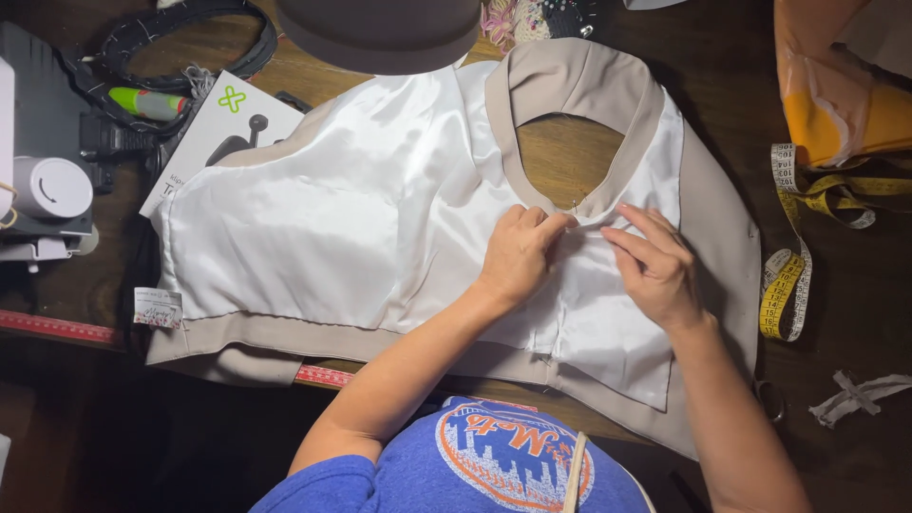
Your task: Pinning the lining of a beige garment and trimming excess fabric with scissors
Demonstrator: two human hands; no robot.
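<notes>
A beige garment [589, 81] with shiny white lining [323, 228] lies inside out on a wooden table [565, 157]. My left hand [518, 252] pinches the fabric at the bottom of the rounded neckline, its fingers curled on the beige edge. My right hand [654, 261] rests flat on the lining just right of that spot, with its fingertips on the neckline edge. Both hands nearly touch at the centre seam.
A yellow measuring tape [793, 275] coils at the right, below an orange plastic bag [836, 95]. A white box [223, 119] and a green marker [142, 102] lie at the upper left. A red ruler [57, 328] runs along the table's front edge. White fabric scraps [855, 394] lie at the lower right.
</notes>
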